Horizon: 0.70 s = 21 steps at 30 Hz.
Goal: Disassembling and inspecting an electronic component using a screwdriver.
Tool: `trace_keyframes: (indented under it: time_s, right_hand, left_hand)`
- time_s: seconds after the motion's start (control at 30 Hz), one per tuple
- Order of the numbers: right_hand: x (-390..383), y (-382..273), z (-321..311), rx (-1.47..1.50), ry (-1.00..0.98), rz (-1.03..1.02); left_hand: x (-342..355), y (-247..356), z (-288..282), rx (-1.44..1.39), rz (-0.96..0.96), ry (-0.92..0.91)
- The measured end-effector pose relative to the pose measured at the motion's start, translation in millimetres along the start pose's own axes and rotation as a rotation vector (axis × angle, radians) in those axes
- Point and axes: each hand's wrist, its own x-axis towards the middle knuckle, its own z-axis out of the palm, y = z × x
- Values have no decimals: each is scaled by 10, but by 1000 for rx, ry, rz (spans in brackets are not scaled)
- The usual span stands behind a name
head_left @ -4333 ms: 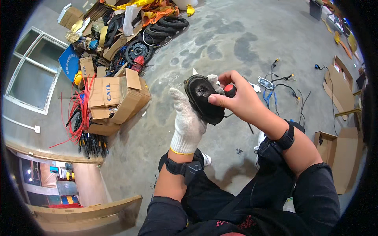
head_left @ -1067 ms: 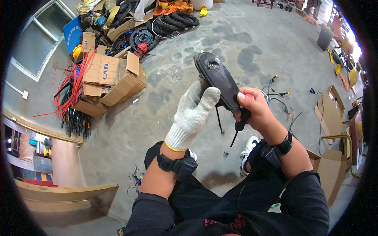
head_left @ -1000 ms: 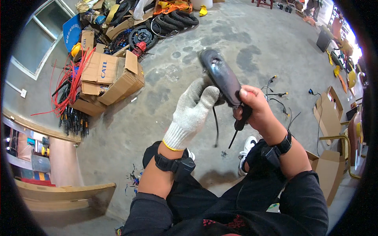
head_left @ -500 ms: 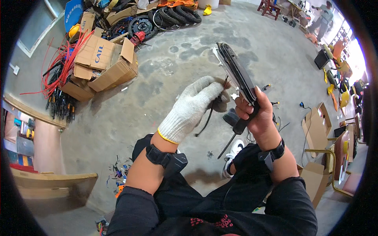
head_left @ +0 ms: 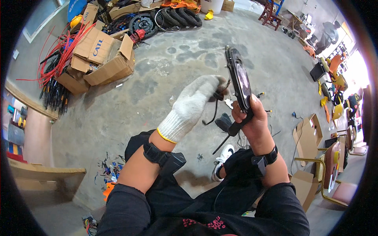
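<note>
My left hand [head_left: 191,103], in a white knit glove with a yellow cuff edge, is closed around a thin black cable [head_left: 215,112] whose loose end hangs below the fingers. The dark fingertips are beside a long black oval casing [head_left: 241,80] with a glossy face. My bare right hand [head_left: 254,120] grips the lower end of this casing, which stands nearly upright. Held in that same hand is a screwdriver [head_left: 235,129] with a black handle, its shaft slanting down to the left. The palm side of the right hand is hidden.
Below my hands, a dark object [head_left: 223,122] and thin cables lie on the concrete floor. Small scraps [head_left: 112,169] are scattered left of my legs. Cardboard boxes [head_left: 104,59] and red tubing stand far left, tyres [head_left: 179,17] behind. Flattened cardboard [head_left: 308,135] and chairs [head_left: 328,165] are at right.
The black casing has turned more upright, and its glossy face now shows. My left hand stays beside it with the cable. The whole view has shifted slightly.
</note>
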Motion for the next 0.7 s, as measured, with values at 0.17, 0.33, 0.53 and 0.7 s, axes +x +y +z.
trace_keyframes:
  time_s: [0.17,0.33,0.53,0.7]
  right_hand:
    - [-76,18,59,-165,49,47]
    - [-121,58,159,-456,4,168]
    - [-80,102,179,-534,24,182]
    - [-65,137,171,-548,42,179]
  left_hand:
    - [-61,38,-47,193,245,-6]
    - [-160,125,-8,130,143,-2]
    - [-164,144,7,-147,28,-39]
    - [-218,194,18,-82,31,-36]
